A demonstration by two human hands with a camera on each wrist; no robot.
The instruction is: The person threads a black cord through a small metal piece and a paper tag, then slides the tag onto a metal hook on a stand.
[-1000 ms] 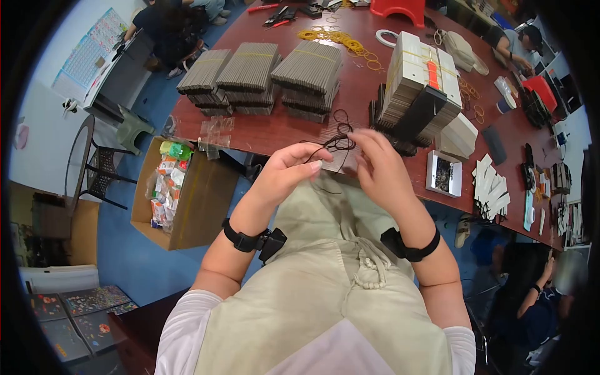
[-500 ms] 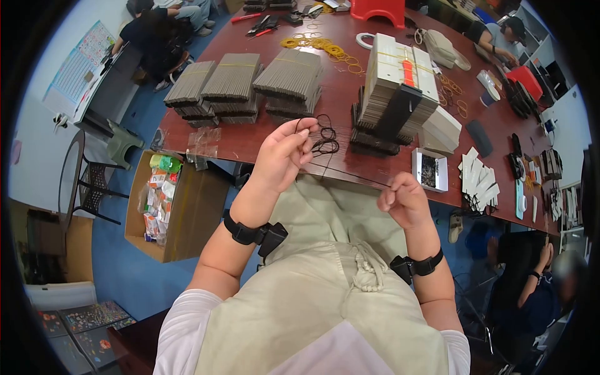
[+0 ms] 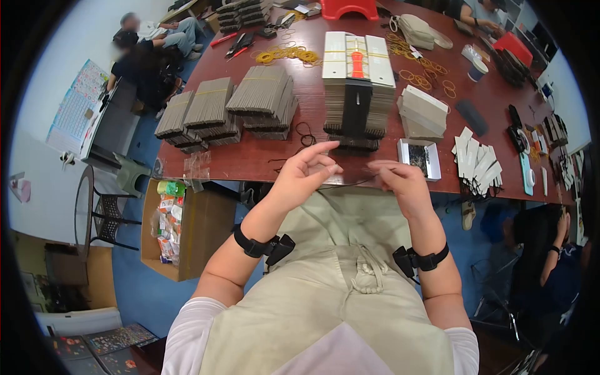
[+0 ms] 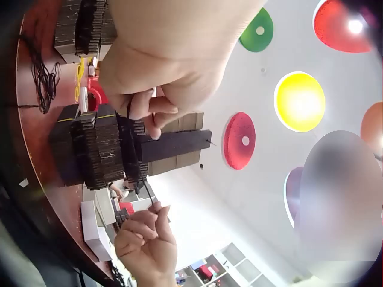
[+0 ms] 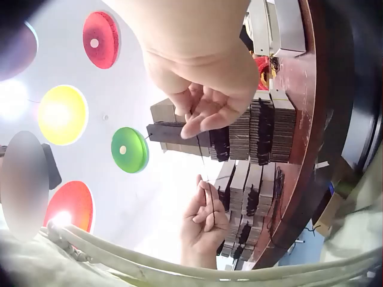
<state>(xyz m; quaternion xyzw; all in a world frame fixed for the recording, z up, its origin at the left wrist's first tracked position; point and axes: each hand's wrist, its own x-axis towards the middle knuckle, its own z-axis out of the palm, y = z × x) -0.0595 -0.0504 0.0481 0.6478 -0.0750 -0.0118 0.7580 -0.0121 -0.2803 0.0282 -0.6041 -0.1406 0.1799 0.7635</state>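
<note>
Both hands are raised close together over the near table edge [image 3: 250, 167], above my lap. My left hand [image 3: 330, 166] pinches one end of a thin black string [image 3: 353, 183] between thumb and fingertips. My right hand [image 3: 376, 169] pinches the other end, a short way to the right. The left wrist view shows the left hand [image 4: 149, 110] curled on the strand, with the right hand [image 4: 146, 230] below it. A loose bundle of black string [image 3: 304, 134] lies on the red-brown table just beyond the hands.
Banded stacks of dark cards [image 3: 250, 100] fill the left of the table, and a tall stack [image 3: 356, 75] stands behind the hands. Right of it are a small white box [image 3: 420, 157] and white tags [image 3: 478, 159]. A cardboard box [image 3: 187, 225] sits on the floor. Other people sit around.
My left hand came down from its raised position, and the string bundle it held now lies on the table. My right hand moved up and left, closing the gap between the hands.
</note>
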